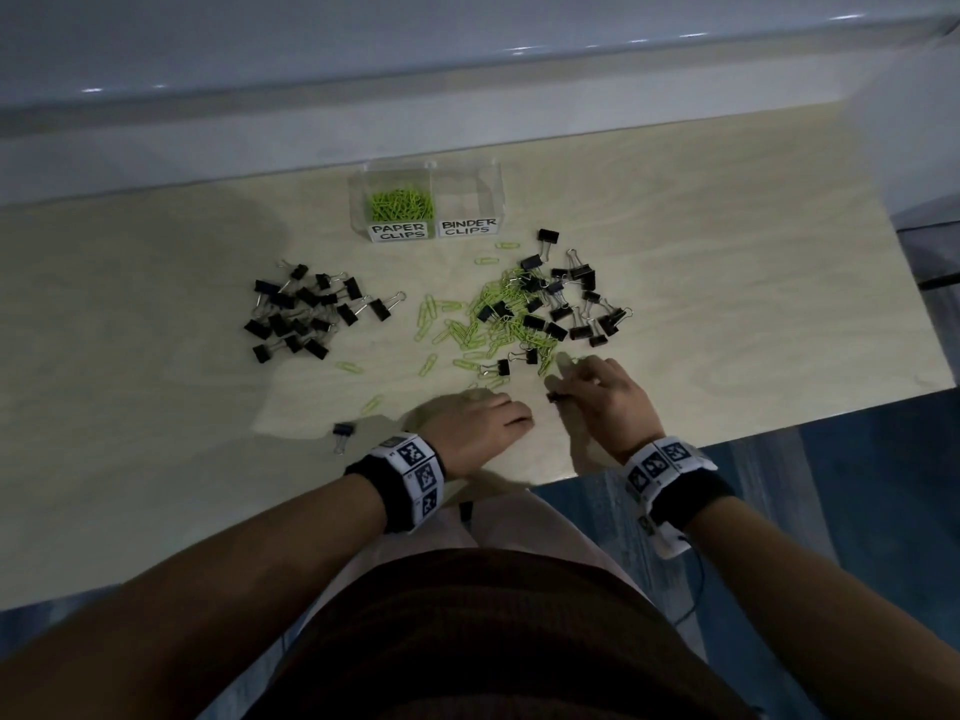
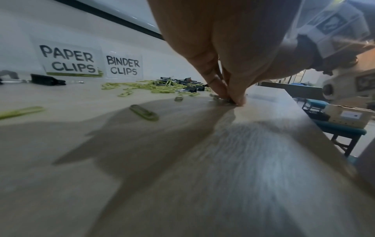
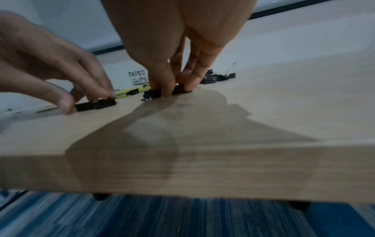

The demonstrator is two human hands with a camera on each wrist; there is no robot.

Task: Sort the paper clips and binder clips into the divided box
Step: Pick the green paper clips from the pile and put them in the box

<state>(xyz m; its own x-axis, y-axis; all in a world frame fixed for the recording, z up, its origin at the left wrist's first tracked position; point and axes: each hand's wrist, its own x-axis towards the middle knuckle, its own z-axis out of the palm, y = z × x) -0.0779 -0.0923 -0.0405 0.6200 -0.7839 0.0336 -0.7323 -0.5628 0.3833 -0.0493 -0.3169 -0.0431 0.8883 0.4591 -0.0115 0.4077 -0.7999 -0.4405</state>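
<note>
Left hand is down flat-ish near the front edge of the pale wood-grain counter, knuckles up, fingers curled and pinching a small black binder clip against the surface. You only see that clip from the right wrist view; from the head view the hand covers it completely. The left wrist view is blurry at the fingertips, just a bit of metal poking out.

Right hand sits just beside it, wrist up, fingers pointing down and gripping another black binder clip on the counter. From overhead only its end sticks out.

Going left to right across the middle of the counter: a pile of black binder clips, then scattered lime-green paper clips, then a mixed heap of green and black clips. One stray black clip lies near the front edge.

The clear plastic divided box stands toward the back edge. The "PAPER CLIPS" side has green clips in it; can't make out anything in the "BINDER CLIPS" side.
</note>
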